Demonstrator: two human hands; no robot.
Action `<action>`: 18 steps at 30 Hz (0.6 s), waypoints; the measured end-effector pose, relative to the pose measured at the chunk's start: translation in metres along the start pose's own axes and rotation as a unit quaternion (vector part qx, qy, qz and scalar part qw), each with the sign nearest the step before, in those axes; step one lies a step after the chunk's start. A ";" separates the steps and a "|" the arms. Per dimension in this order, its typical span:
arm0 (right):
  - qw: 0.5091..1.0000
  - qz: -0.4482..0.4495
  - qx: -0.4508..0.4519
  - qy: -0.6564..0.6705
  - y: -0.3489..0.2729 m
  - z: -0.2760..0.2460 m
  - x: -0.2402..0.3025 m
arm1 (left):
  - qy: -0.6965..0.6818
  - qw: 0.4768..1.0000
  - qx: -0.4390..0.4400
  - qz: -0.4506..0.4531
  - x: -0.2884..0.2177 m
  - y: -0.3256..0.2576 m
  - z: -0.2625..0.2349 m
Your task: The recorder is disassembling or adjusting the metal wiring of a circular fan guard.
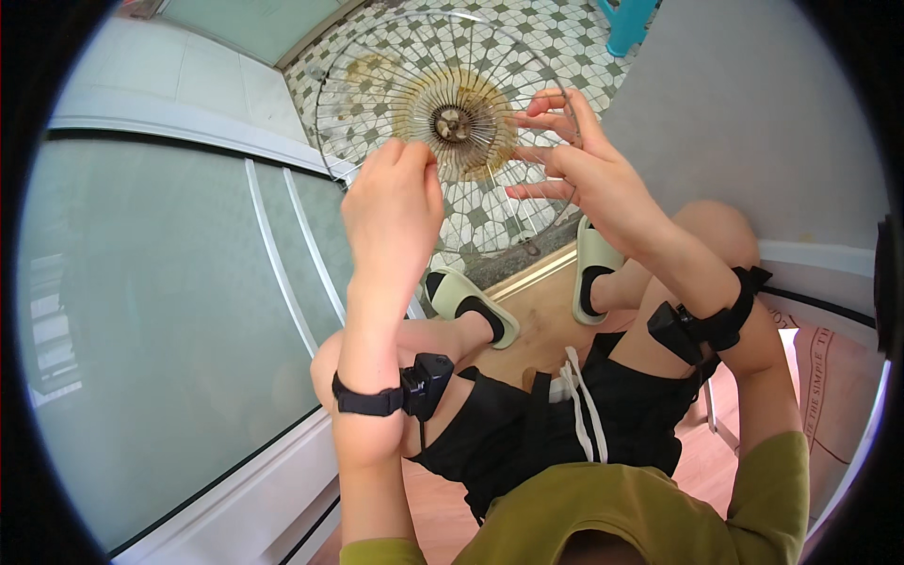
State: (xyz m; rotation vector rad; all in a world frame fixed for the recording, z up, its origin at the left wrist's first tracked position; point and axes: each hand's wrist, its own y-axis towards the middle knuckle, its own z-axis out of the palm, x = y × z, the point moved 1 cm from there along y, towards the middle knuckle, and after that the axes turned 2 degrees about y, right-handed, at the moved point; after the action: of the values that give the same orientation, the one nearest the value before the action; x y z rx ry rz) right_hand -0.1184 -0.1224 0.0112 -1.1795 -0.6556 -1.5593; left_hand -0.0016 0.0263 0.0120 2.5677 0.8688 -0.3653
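Knees and pale slippers (471,306) below, frosted glass door (169,311) at my L. L hand (391,202) pinches wire fan grille (377,66) near hub (453,123); R hand (574,160), fingers spread, touches its R side. Patterned tile floor (490,217) beyond.

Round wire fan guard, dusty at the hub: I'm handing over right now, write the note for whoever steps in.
Left hand: gripping the round wire fan guard at the lower left edge of its dusty ribbed centre disc.
Right hand: fingers spread against the guard's right side, steadying it.
Guard is held upright in the air over the patterned tile floor, in front of the knees; feet in pale green slippers at the threshold.
Done: guard is off and in hand.
Left: brownish grime still covers the centre disc and nearby wires. No cloth or brush in view.
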 end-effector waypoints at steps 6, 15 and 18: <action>1.000 -0.006 0.009 0.004 0.002 0.007 0.004 | 0.105 0.986 -0.097 0.084 -0.006 0.000 -0.004; 1.000 -0.012 0.016 -0.024 0.002 0.010 -0.004 | 0.141 0.982 -0.067 0.109 -0.014 -0.004 0.021; 1.000 -0.020 0.016 0.000 0.001 0.007 -0.003 | 0.116 0.984 -0.075 0.116 -0.014 -0.004 0.023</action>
State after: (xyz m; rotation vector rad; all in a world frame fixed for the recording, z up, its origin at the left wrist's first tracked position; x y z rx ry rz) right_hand -0.1150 -0.1158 0.0111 -1.1489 -0.7057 -1.5764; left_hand -0.0179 0.0117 -0.0042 2.5656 0.6356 0.0684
